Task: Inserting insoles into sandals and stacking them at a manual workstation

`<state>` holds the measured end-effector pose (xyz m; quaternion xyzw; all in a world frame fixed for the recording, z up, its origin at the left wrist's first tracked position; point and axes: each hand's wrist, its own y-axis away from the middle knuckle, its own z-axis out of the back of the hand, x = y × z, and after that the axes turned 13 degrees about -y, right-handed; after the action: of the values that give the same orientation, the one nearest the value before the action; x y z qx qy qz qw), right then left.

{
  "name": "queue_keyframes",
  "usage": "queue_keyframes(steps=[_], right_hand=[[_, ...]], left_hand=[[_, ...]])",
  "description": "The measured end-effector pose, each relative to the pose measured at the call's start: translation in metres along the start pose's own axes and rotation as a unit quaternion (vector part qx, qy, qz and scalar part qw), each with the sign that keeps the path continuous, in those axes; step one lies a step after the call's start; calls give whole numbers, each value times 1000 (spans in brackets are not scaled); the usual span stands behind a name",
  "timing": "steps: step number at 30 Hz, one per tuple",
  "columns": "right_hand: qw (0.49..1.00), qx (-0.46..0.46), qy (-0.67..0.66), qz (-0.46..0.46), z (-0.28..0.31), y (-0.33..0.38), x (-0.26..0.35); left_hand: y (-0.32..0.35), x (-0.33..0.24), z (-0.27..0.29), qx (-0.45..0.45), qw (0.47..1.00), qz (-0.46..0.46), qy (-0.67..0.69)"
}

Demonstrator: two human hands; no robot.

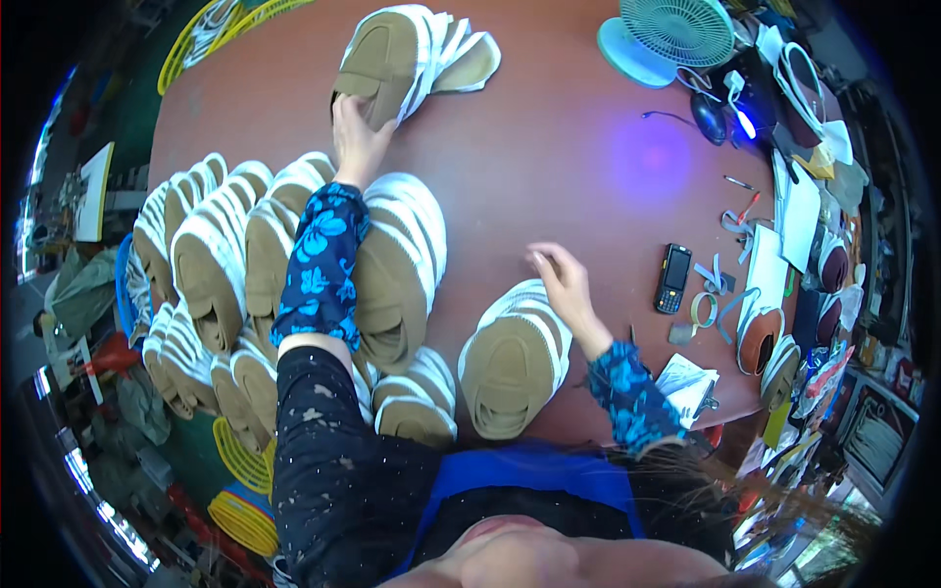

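Observation:
My left hand (pixel 360 142) reaches to the far side of the table. Its fingers close on the near end of a tan shoe upper (pixel 380 61) with a white edge, the front piece of a nested stack. My right hand (pixel 566 284) hovers with loosely curved fingers and nothing visible in it. Just left of it lies a smaller stack of tan shoe uppers (pixel 507 367). Another tall stack (pixel 397 269) lies beside my left forearm, with a short stack (pixel 417 407) nearer my body.
More stacked uppers (pixel 208 274) fill the table's left side. On the right of the brown table (pixel 529 147) are a handheld scanner (pixel 672 278), a tape roll (pixel 704 310), papers (pixel 686 385) and a lit lamp (pixel 745 122). A green fan (pixel 676 31) stands far right.

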<state>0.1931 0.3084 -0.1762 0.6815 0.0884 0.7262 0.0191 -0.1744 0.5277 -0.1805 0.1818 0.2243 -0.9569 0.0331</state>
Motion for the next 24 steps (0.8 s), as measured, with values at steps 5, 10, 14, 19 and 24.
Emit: queue_keyframes(steps=[5, 10, 14, 19, 24], right_hand=[[979, 91, -176, -51, -57, -197, -14], [874, 19, -454, -172, -130, -329, 21], [865, 31, -477, -154, -146, -326, 31], [828, 37, -556, -56, -102, -274, 45], [825, -20, -564, 10, -7, -185, 61]], left_hand=[[1, 15, -1, 87, 994, -16, -57], [5, 12, 13, 156, 983, -38, -91], [17, 7, 33, 201, 977, -16, -71], [59, -88, 59, 135, 988, -78, -15], [125, -211, 94, 101, 982, -153, 34]])
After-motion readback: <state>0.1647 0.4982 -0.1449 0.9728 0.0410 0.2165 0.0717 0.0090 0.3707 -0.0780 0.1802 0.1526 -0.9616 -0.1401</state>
